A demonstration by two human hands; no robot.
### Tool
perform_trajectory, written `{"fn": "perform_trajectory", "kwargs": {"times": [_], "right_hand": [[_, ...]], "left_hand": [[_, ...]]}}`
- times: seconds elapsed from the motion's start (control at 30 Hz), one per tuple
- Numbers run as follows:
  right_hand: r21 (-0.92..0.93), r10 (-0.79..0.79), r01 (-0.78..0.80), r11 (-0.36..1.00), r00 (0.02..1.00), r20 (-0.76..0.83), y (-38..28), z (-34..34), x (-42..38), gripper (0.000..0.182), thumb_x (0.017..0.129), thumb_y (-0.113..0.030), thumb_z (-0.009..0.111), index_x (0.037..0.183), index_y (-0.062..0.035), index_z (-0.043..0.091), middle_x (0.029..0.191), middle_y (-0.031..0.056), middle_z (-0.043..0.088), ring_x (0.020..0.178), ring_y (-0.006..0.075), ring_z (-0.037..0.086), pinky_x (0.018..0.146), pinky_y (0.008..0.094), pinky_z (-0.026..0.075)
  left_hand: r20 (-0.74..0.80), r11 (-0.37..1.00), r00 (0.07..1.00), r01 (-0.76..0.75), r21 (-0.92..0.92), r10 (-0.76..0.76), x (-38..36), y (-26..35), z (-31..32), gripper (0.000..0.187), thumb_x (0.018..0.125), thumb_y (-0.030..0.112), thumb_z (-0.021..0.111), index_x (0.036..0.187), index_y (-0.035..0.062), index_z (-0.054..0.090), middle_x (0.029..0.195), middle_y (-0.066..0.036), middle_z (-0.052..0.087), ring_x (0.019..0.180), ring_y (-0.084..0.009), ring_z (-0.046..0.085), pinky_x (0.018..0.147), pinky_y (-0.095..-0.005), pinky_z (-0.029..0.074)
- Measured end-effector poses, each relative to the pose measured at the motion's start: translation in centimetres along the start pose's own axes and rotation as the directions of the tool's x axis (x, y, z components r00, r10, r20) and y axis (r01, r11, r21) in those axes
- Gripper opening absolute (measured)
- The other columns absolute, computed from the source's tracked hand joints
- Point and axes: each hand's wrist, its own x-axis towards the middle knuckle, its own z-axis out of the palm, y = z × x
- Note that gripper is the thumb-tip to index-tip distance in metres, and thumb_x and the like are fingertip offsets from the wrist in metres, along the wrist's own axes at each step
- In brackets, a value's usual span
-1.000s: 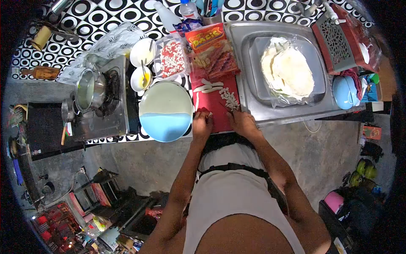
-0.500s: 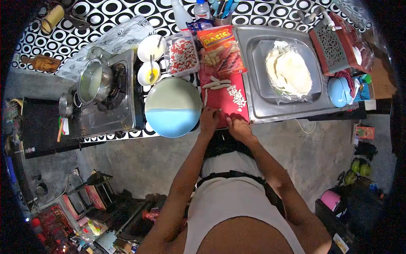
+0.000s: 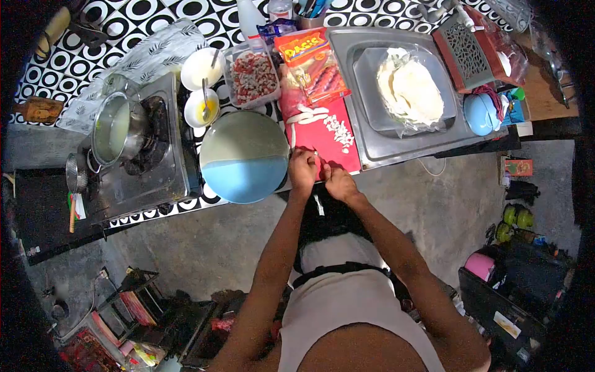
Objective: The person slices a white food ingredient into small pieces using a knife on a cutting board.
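Observation:
My left hand (image 3: 302, 168) is closed, with its fingers pressed together at the near left of a red cutting board (image 3: 336, 160). A small pale bit shows at its fingertips; most of what it pinches is hidden. My right hand (image 3: 340, 183) is closed beside it at the board's near edge, and what it grips is covered by the fingers. Further up the board lie several pale stick-shaped food pieces (image 3: 310, 116). To their right is a scatter of chopped white pieces (image 3: 339, 133).
Left of the board stands a large two-tone bowl (image 3: 245, 180), near a tub of chopped red and white food (image 3: 252, 77). Beyond are small bowls (image 3: 202, 108), a pot (image 3: 111, 130) on the stove, food packets (image 3: 313, 68), and a sink (image 3: 372, 146) holding bagged flat wrappers (image 3: 412, 90).
The whole view has turned and shifted, moving the counter things leftward in the picture. Both hands stay close together at the board's near edge, still closed.

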Motion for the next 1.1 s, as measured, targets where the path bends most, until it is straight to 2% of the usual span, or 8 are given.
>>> {"fn": "perform_trajectory", "kwargs": {"times": [0.13,0.33,0.43,0.47,0.57,0.87,0.97,1.1], "right_hand": [[-0.116,-0.038,0.027,0.993,0.995,-0.093,0.4,0.9,-2.0,0.055,0.092,-0.044,0.029,0.081,0.0003,0.06,0.077,0.0289,0.06,0.076,0.0444,0.06,0.071,0.0539,0.047],[-0.214,0.079,-0.063,0.975,0.995,0.064,-0.2,-1.2,-3.3,0.055,0.092,-0.045,0.03,0.089,-0.0001,0.062,0.08,0.0281,0.061,0.079,0.0427,0.061,0.073,0.0523,0.048],[-0.259,-0.12,0.079,0.963,0.982,-0.144,1.3,-1.3,-2.5,0.051,0.091,-0.042,0.036,0.07,-0.0034,0.062,0.068,0.0248,0.06,0.065,0.0421,0.06,0.064,0.0517,0.048],[-0.312,-0.052,0.046,0.949,0.999,-0.01,2.1,-2.1,-2.0,0.054,0.091,-0.048,0.03,0.086,-0.0053,0.064,0.08,0.0236,0.063,0.08,0.0402,0.062,0.072,0.0495,0.049],[-0.404,-0.011,-0.004,0.915,0.999,-0.034,2.2,-4.7,-0.8,0.054,0.09,-0.049,0.029,0.088,-0.0081,0.064,0.088,0.0229,0.063,0.082,0.0393,0.061,0.075,0.0477,0.048],[0.01,-0.144,0.143,0.99,0.988,0.063,5.4,-5.8,2.5,0.051,0.093,-0.042,0.033,0.083,-0.0004,0.062,0.079,0.0284,0.059,0.082,0.0442,0.057,0.076,0.0512,0.044],[0.03,-0.428,0.437,0.899,0.891,-0.155,5.1,-6.2,1.5,0.048,0.093,-0.037,0.035,0.078,0.0014,0.059,0.074,0.028,0.058,0.076,0.0442,0.057,0.07,0.0525,0.043],[0.222,-0.338,0.36,0.906,0.932,-0.13,5.8,-6.1,1.4,0.049,0.094,-0.036,0.033,0.072,0.0013,0.056,0.069,0.0273,0.056,0.072,0.0452,0.055,0.066,0.0528,0.041]], "left_hand": [[-0.072,0.999,0.997,-0.015,-0.047,0.012,0.2,0.6,-0.1,0.008,0.065,0.0,0.056,0.07,0.0043,0.061,0.074,-0.016,0.056,0.072,-0.0341,0.055,0.064,-0.0421,0.044],[-0.128,0.997,0.99,-0.07,-0.036,0.065,0.3,-0.3,0.7,0.013,0.068,0.001,0.057,0.079,0.0047,0.061,0.072,-0.014,0.057,0.071,-0.0329,0.054,0.064,-0.0403,0.043],[-0.105,0.997,0.991,-0.075,0.029,0.078,0.0,0.4,0.3,0.01,0.073,0.004,0.056,0.083,0.0058,0.059,0.077,-0.015,0.053,0.074,-0.0341,0.053,0.065,-0.0416,0.043],[-0.086,0.993,0.989,-0.117,0.035,0.119,-0.2,-0.7,0.8,0.009,0.078,0.01,0.057,0.086,0.0051,0.058,0.08,-0.015,0.053,0.075,-0.0335,0.053,0.067,-0.0417,0.043],[-0.071,0.989,0.988,-0.131,0.065,0.136,-0.4,-0.6,0.4,0.01,0.08,0.014,0.059,0.084,0.0042,0.059,0.078,-0.014,0.053,0.075,-0.0324,0.054,0.067,-0.0413,0.043],[0.08,0.984,0.996,0.033,0.173,-0.048,1.2,3.9,-0.8,0.017,0.081,0.019,0.06,0.087,0.0032,0.062,0.082,-0.018,0.058,0.077,-0.0362,0.057,0.069,-0.0433,0.046],[0.157,0.975,0.983,0.059,0.214,-0.094,1.9,4.9,-0.1,0.016,0.08,0.016,0.059,0.091,0.0049,0.063,0.087,-0.019,0.059,0.085,-0.0384,0.056,0.076,-0.0435,0.045],[0.174,0.968,0.979,0.062,0.242,-0.106,2.1,5.5,1.2,0.02,0.078,0.013,0.06,0.097,0.0087,0.063,0.091,-0.017,0.058,0.089,-0.0365,0.056,0.078,-0.0421,0.046]]}}
